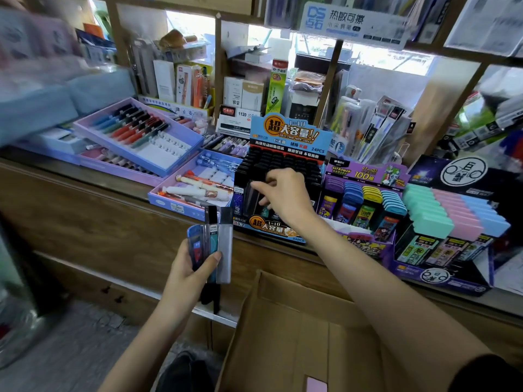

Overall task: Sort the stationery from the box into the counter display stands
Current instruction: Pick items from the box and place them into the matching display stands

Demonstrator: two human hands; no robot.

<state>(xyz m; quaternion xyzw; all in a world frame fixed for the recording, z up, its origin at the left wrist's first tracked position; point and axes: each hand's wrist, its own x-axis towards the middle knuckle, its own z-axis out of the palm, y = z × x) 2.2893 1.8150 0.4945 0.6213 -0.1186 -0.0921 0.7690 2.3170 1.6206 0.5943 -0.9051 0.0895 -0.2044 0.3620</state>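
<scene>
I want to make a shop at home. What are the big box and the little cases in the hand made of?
The box looks like plain brown cardboard, matt, with folded flaps. The cases gripped in the left hand look like hard plastic, smooth and partly see-through, though I cannot be sure.

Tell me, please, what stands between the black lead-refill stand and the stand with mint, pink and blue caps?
The purple Ultraman lead-refill stand, shown in the head view.

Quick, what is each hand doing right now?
Left hand: holds a fan of lead cases.
Right hand: pinches a dark case at the black display stand.
</scene>
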